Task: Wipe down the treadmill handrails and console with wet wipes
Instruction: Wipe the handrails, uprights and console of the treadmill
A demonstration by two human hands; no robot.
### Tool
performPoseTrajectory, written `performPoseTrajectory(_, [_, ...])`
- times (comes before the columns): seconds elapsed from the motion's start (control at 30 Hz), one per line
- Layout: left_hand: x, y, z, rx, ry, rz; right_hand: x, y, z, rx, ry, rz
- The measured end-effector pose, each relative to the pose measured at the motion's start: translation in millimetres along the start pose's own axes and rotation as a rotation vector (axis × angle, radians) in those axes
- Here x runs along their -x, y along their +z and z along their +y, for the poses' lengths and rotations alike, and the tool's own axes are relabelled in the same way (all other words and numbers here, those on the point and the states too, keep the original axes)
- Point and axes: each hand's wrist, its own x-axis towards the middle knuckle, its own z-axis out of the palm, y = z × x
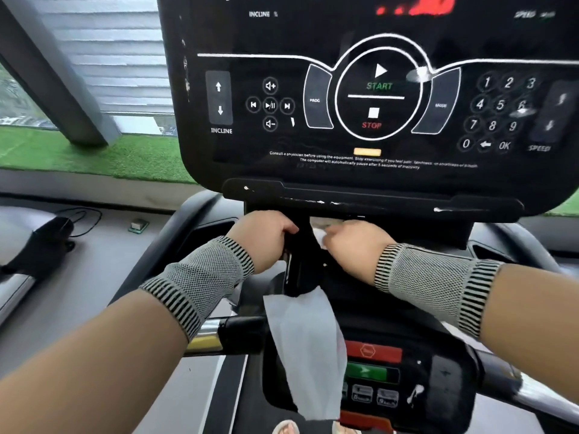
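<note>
Head view of a treadmill console (369, 98) and the column beneath it. The left hand (261, 238) curls its fingers round the left edge of the black column (302, 261) under the console's lower ledge (369, 198); this grip holds the column itself. The right hand (351, 245) clenches a crumpled white wipe (319, 230) and presses it to the column's right face, just under the ledge. A second wipe (308, 352), unfolded, hangs from the column's lower end and drapes over the left part of the lower control panel (404, 380), near the red and green buttons. Both wrists wear grey knit bands with striped edges.

The hands lie close together, apart only by the column's width. The ledge overhangs them closely from above. To the left of the left forearm a chrome and black handrail (216, 335) runs across; a right handrail (529, 386) shows beyond the right forearm. Far left, a grey floor (103, 261) carries a cable and a small box, bounded by green turf (94, 155) and a window.
</note>
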Motion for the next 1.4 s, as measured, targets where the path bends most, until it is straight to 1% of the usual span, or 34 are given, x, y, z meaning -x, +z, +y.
performPoseTrajectory(0.1, [-4.6, -0.1, 7.7, -0.024, -0.010, -0.051, 24.2, 0.8, 13.2, 0.037, 0.075, -0.005])
performPoseTrajectory(0.17, [-6.9, -0.3, 12.5, -0.044, 0.015, -0.096, 38.0, 0.9, 22.3, 0.050, 0.131, -0.024])
performPoseTrajectory(0.27, [-14.1, 1.9, 23.0, -0.083, 0.091, -0.154, 53.8, 2.0, 32.8, 0.091, 0.190, -0.042])
performPoseTrajectory(0.37, [-22.3, 3.1, 46.1, -0.127, 0.173, -0.251, 70.5, 7.8, 38.4, 0.130, 0.200, -0.066])
performPoseTrajectory(0.5, [-28.1, 2.2, 80.1, -0.139, 0.294, -0.302, 102.7, 19.7, 68.7, 0.086, 0.281, -0.075])
performPoseTrajectory(0.57, [-29.7, 5.6, 96.7, -0.144, 0.303, -0.329, 108.4, 31.1, 80.4, -0.059, 0.259, -0.070])
performPoseTrajectory(0.7, [-37.6, 13.7, 130.7, -0.170, 0.300, -0.350, 100.2, 42.9, 89.0, -0.249, 0.087, 0.006])
performPoseTrajectory(0.8, [-41.2, 17.8, 152.7, -0.196, 0.274, -0.377, 122.3, 43.8, 115.4, -0.295, 0.145, 0.086])
performPoseTrajectory(0.87, [-43.0, 23.0, 162.2, -0.229, 0.246, -0.384, 135.4, 47.2, 122.3, -0.331, 0.145, 0.202])
performPoseTrajectory(0.9, [-44.1, 25.5, 167.2, -0.242, 0.231, -0.387, 135.0, 47.4, 117.9, -0.337, 0.126, 0.221])
performPoseTrajectory(0.97, [-45.5, 29.8, 177.0, -0.267, 0.196, -0.391, 125.4, 50.1, 103.9, -0.378, 0.086, 0.195])
performPoseTrajectory(1.03, [-46.3, 30.4, 183.0, -0.304, 0.159, -0.390, 119.5, 52.8, 100.6, -0.513, 0.088, 0.218])
performPoseTrajectory(1.13, [-45.6, 27.7, 188.7, -0.339, 0.151, -0.403, 144.4, 62.8, 131.0, -0.522, 0.054, 0.254])
performPoseTrajectory(1.2, [-46.5, 29.3, 192.9, -0.346, 0.157, -0.399, 161.0, 70.3, 150.0, -0.573, 0.100, 0.268])
performPoseTrajectory(1.27, [-47.8, 31.5, 202.5, -0.358, 0.155, -0.405, 155.7, 68.6, 145.6, -0.512, 0.104, 0.290])
performPoseTrajectory(1.4, [-48.5, 30.3, 219.3, -0.376, 0.131, -0.412, 133.8, 66.4, 121.0, -0.481, -0.021, 0.261])
